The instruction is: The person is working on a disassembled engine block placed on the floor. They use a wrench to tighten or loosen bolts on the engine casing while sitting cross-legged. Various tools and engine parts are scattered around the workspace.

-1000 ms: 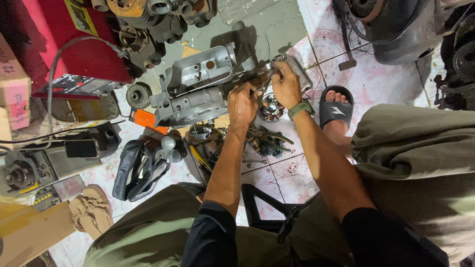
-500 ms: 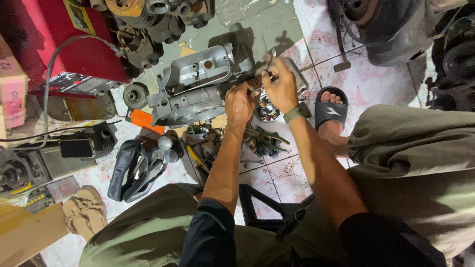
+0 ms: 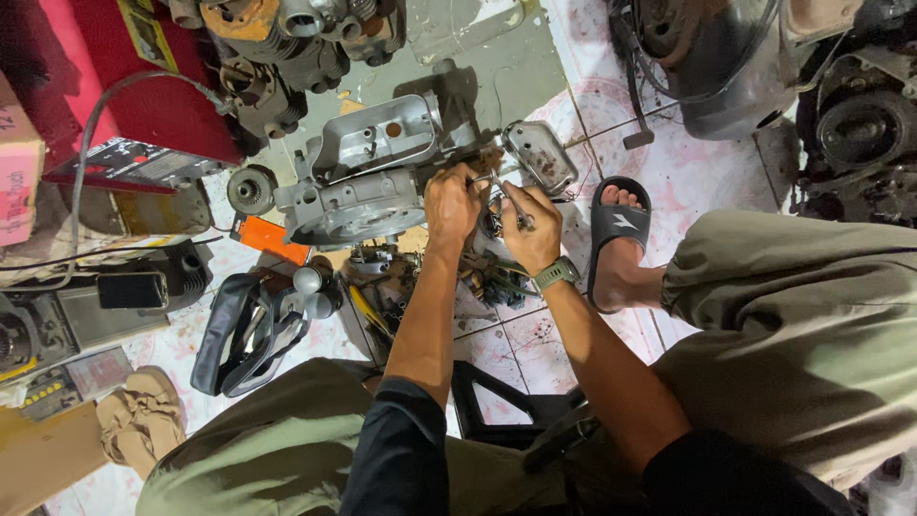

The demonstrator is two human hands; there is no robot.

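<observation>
We see both hands at the right end of a grey cast engine casing (image 3: 358, 186) that lies on the tiled floor (image 3: 669, 162). The left hand (image 3: 453, 203) is closed, its fingers curled and pressed against the casing's right edge. The right hand (image 3: 531, 227) is pinched around a thin metal tool (image 3: 508, 201), whose tip points toward the gap between the casing and a small oval metal cover (image 3: 541, 158) just beside it. A green-strapped watch (image 3: 557, 275) sits on the right wrist.

The casing is an open shell: its upper half shows a shallow recessed cavity, its lower half a round bore. We cannot tell what, if anything, lies inside either.

Below the hands, a loose heap of small metal parts (image 3: 487, 272) rests on the floor, touching no container. A black moulded cover (image 3: 253, 330) lies left of the heap, with a grey round knob (image 3: 308, 280) at its upper edge. A red box (image 3: 143, 96) stands at the upper left, with cylinder parts (image 3: 287, 48) beside it. A foot in a black sandal (image 3: 616, 229) is planted right of the hands.
</observation>
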